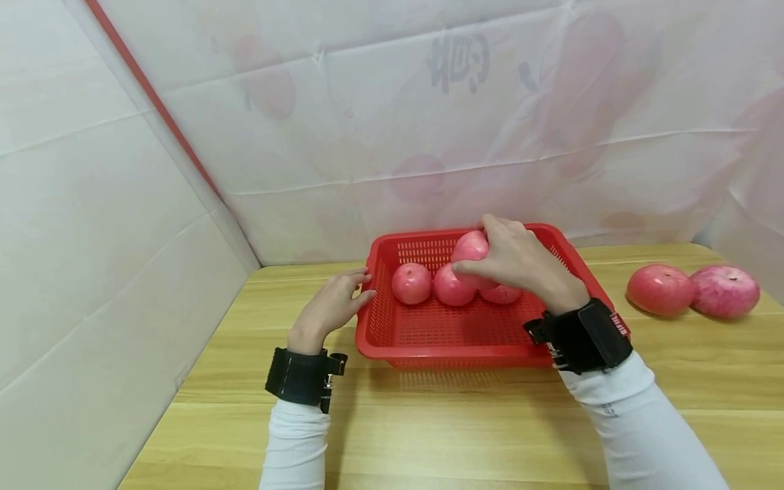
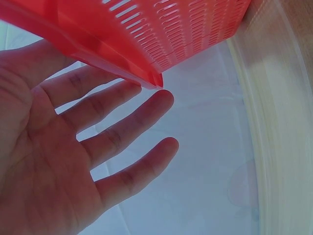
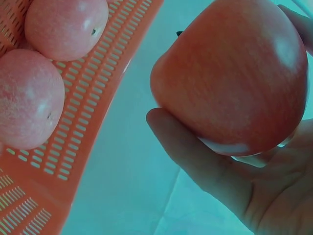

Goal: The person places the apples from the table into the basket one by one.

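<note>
A pink-red apple [image 1: 470, 247] is gripped between the thumb and fingers of my right hand [image 1: 517, 260], above the red plastic basket [image 1: 453, 352]. In the right wrist view the held apple [image 3: 234, 78] shows a short dark stem, with the thumb along its side. Inside the basket, a left apple [image 1: 412, 283] and a middle apple [image 1: 453, 286] sit in a row with a third apple [image 1: 502, 294], partly hidden by my right hand. My left hand [image 1: 331, 303] is at the basket's left rim, thumb over it; in the left wrist view its fingers extend loosely beneath the rim.
On the wooden table [image 1: 429, 429], right of the basket, a pink apple [image 1: 660, 290] touches a streaked darker apple [image 1: 725, 291]. A pale printed sheet [image 1: 367, 122] hangs behind the table, and a white panel [image 1: 92, 238] stands along its left side.
</note>
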`<state>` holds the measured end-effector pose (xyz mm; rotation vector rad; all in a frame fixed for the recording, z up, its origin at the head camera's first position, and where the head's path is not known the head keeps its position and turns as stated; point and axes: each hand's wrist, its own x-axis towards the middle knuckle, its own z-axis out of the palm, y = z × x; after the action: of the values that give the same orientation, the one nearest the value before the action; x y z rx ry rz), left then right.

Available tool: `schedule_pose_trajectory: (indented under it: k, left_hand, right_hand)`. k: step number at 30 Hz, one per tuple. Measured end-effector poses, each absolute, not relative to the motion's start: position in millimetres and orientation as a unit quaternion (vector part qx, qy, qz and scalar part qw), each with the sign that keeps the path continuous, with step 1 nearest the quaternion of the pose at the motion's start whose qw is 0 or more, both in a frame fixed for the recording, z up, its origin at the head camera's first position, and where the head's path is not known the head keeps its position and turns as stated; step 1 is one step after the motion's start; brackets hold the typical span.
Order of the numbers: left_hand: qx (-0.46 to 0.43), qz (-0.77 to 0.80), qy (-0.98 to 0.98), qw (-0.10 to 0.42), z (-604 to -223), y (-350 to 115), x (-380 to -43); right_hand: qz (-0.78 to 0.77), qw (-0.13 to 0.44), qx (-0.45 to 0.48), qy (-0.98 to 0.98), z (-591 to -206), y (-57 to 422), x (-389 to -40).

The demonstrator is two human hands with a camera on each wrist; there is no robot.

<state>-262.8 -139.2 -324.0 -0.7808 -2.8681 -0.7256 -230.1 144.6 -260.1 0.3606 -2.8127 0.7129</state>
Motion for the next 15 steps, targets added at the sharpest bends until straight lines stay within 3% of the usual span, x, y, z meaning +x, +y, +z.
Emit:
schedule_pose_trajectory:
  k: [15]
  left_hand:
    - [-0.251, -0.232, -0.939, 0.039, -322.5, -138.4, -260.7]
  right_hand:
    - [0.219, 0.104, 0.185, -0.952, -262.5, 133.2, -237.7]
